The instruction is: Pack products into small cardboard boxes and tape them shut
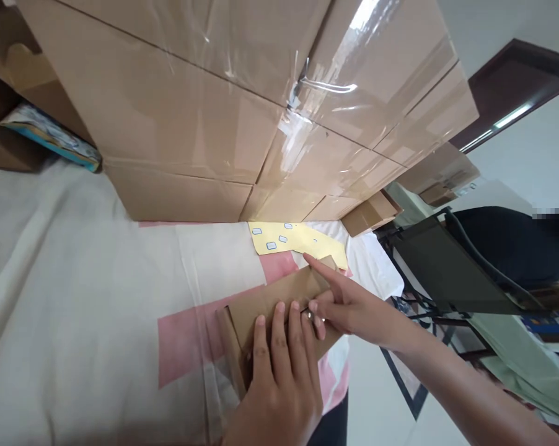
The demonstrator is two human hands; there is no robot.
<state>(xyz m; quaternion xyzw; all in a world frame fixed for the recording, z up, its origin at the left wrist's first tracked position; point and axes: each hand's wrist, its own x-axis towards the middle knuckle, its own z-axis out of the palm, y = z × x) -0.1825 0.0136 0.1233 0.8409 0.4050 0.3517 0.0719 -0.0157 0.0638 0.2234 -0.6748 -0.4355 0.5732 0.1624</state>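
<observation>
A small brown cardboard box [258,303] lies at a slant on the cloth in front of me, its near left end showing a raised flap. My left hand [284,378] rests across the box with its fingers stretched out flat on the cardboard. At the box's right side is my right hand [338,303], thumb and lower fingers curled in a pinch and index finger pointing forward. A small shiny metallic spot [310,314] shows by the pinching fingers; what it belongs to is hidden. Just beyond the box lies a yellow sheet [279,238] with small pale labels.
A tall stack of cartons [191,124] in clear wrap stands behind the box. White cloth with pink patches [186,341] covers the surface. An open carton [372,214] sits at the back right, a blue-edged packet [51,133] far left. A dark chair [437,266] and a seated person are right.
</observation>
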